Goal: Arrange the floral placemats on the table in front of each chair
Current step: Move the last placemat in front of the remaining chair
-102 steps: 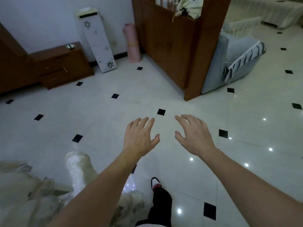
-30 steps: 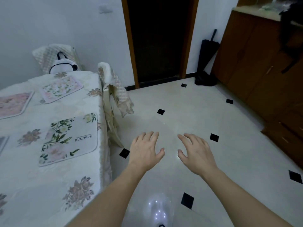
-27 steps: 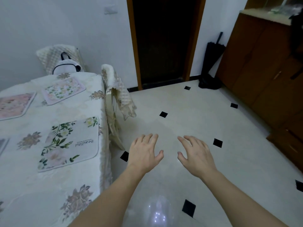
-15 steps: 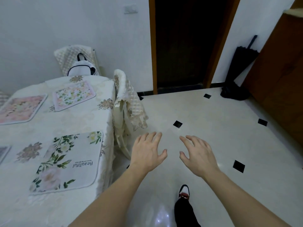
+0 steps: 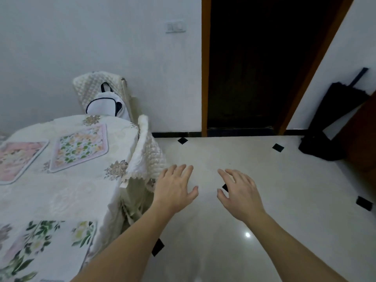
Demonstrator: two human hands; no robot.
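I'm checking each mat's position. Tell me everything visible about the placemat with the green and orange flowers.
The green and orange floral placemat is a rounded-corner rectangle with a pale pink border, seemingly padded fabric. It lies flat on the tablecloth, turned at an angle, near the table's far corner by the covered chair. A pink placemat lies apart to its left. Neither hand touches it.

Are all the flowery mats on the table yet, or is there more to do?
Three mats already lie flat on the table: a pink mat, a small-flowered mat near the draped chair, and a leafy green mat close by. The left hand and right hand are open and empty over the floor. The table's left part is out of view, so I cannot tell what is left.
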